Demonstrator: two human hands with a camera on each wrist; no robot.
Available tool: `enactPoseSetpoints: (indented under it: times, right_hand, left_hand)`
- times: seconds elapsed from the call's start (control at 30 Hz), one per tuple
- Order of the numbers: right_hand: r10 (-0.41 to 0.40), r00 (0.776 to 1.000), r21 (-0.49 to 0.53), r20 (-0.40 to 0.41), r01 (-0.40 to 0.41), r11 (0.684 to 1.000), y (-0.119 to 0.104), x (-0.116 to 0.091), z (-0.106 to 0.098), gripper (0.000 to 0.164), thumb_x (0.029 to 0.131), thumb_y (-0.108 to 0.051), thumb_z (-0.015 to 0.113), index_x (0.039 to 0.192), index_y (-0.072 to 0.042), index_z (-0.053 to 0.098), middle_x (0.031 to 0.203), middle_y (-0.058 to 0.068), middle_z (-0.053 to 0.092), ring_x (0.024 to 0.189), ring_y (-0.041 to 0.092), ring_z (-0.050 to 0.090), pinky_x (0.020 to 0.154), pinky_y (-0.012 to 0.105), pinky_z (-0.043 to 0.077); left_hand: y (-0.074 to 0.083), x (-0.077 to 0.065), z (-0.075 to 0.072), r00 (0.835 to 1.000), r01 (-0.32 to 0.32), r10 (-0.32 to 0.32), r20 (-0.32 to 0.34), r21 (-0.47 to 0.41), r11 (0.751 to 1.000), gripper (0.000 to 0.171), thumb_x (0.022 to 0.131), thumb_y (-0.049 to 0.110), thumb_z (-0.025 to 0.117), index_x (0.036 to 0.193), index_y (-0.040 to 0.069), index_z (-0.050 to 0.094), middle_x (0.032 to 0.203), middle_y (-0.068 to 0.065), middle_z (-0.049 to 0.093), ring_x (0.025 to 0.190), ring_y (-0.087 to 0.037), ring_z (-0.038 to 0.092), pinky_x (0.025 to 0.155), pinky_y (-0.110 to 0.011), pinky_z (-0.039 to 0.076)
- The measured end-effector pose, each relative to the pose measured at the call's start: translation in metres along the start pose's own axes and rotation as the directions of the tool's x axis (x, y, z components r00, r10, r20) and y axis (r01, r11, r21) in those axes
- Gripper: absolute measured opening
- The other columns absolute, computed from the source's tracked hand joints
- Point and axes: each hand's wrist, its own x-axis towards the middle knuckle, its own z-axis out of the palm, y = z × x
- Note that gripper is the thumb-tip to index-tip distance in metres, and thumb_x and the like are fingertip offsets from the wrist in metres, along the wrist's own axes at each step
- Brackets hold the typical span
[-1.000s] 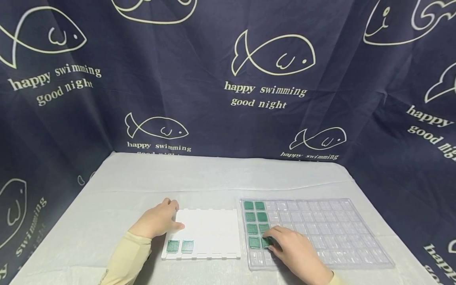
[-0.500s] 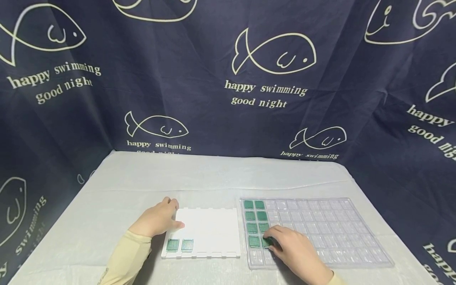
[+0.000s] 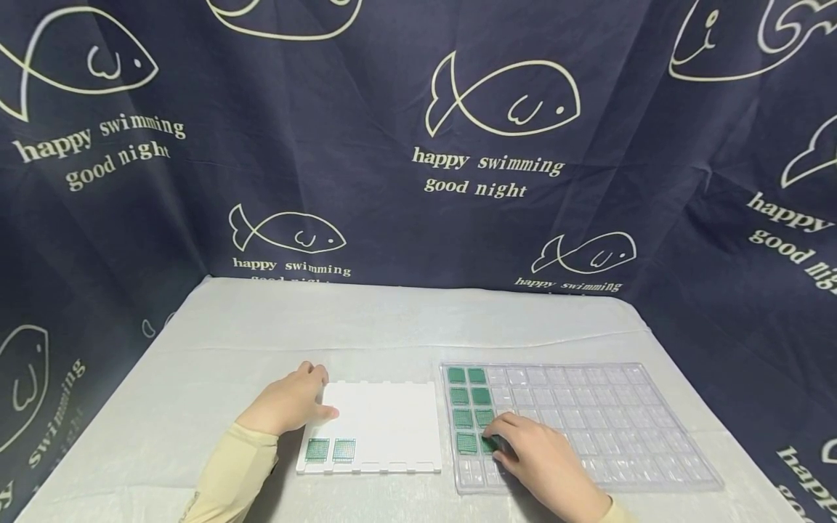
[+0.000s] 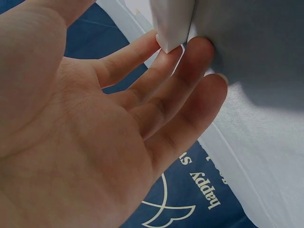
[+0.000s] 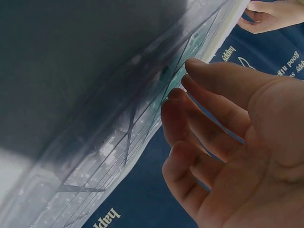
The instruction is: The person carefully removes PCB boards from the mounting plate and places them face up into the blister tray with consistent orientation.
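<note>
My left hand (image 3: 284, 403) grips the left edge of a flat white board (image 3: 386, 418), thumb on top; in the left wrist view the fingers (image 4: 171, 95) reach along the board's edge (image 4: 173, 26). Two small green circuit boards (image 3: 317, 450) lie side by side near its front left corner. Over a clear plastic compartment tray (image 3: 615, 428), my right hand (image 3: 546, 461) pinches a green circuit board (image 3: 487, 444) in the second column, fourth row. The hand covers much of that piece. In the right wrist view, the thumb (image 5: 213, 78) and fingers come down to the tray's green pieces.
Several more green circuit boards (image 3: 463, 418) fill compartments in the tray's two left columns; the compartments farther right hold nothing. Tray and white board lie apart on a white-covered table (image 3: 392, 319). A dark blue fish-print curtain (image 3: 379, 145) surrounds the table's back and sides.
The head view has shifted very slightly. Both hands hold nearly the same places; less of the green circuit board shows between my right fingers now.
</note>
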Motion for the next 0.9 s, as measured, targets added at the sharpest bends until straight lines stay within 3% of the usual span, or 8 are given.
enactPoseSetpoints:
  times: [0.9]
  right_hand:
    - [0.024, 1.0, 0.001, -0.004, -0.024, 1.0, 0.0001, -0.0009, 0.0014, 0.026, 0.076, -0.022, 0.087, 0.097, -0.027, 0.072, 0.1, -0.018, 0.071, 0.085, 0.007, 0.071, 0.067, 0.026, 0.056]
  left_hand:
    - [0.0011, -0.0011, -0.0002, 1.0, 0.001, -0.001, -0.005, -0.001, 1.0, 0.052, 0.081, 0.033, 0.084, 0.114, 0.002, 0.059, 0.099, -0.009, 0.054, 0.077, -0.02, 0.051, 0.072, -0.044, 0.051]
